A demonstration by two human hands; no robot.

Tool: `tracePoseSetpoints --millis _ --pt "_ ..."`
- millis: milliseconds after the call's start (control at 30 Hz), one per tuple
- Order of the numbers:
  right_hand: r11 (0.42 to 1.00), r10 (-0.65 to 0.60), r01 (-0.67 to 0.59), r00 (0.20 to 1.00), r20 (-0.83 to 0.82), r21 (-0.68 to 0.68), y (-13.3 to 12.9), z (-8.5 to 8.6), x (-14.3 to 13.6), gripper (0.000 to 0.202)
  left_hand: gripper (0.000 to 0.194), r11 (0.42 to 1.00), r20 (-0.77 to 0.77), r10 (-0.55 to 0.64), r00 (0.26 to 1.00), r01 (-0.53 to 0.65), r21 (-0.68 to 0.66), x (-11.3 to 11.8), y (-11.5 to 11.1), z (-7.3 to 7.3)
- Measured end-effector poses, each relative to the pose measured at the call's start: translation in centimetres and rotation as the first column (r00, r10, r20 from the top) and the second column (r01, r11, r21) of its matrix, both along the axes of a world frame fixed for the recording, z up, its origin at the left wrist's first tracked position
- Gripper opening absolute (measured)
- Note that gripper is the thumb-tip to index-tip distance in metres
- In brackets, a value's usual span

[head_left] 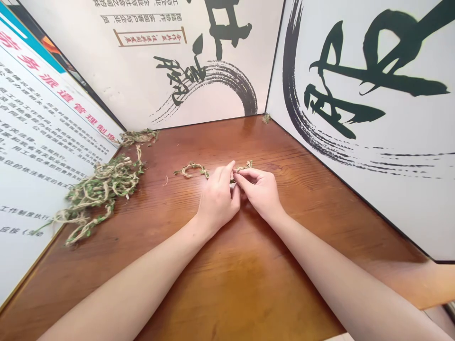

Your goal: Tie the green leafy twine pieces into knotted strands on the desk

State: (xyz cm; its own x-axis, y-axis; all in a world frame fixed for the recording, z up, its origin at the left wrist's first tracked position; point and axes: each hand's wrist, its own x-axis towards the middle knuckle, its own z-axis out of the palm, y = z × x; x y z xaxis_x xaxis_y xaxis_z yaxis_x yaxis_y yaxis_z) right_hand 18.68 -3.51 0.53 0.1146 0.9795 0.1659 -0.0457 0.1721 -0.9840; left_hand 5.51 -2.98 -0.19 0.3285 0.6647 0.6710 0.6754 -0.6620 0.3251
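Observation:
A length of tan twine with small green leaves (192,166) runs across the middle of the table, curling out past my left hand and showing again behind my right. My left hand (217,199) is closed over its middle, the index finger pointing forward and the thumb low beside it. Thumb and forefinger of my right hand (260,192) pinch the same leafy twine close to the left fingertips. The exact spot where the fingers meet is mostly hidden behind them.
A tangled pile of similar leafy twine (106,184) lies at the left against a printed board (46,132). Another small clump (138,137) sits behind it, and a scrap (266,118) in the back corner. White panels with black calligraphy (341,142) wall the brown wooden table (227,284).

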Motion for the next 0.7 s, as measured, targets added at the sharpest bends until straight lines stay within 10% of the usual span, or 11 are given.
tracePoseSetpoints --millis 333,500,700 --pt "0.993 -0.12 0.117 0.978 0.169 0.03 -0.2 0.1 0.0 0.017 0.021 0.986 0.108 0.03 0.994 -0.012 -0.167 -0.2 0.7 0.0" --pt "0.899 -0.397 0.293 0.859 0.323 0.327 -0.3 0.2 0.7 0.021 0.021 0.972 0.172 0.074 0.982 -0.032 -0.234 -0.1 0.6 0.5" --pt "0.934 -0.167 -0.012 0.869 0.465 0.357 0.0 -0.2 1.0 0.042 0.024 0.954 0.238 0.115 0.965 -0.04 -0.298 -0.1 0.3 1.0"
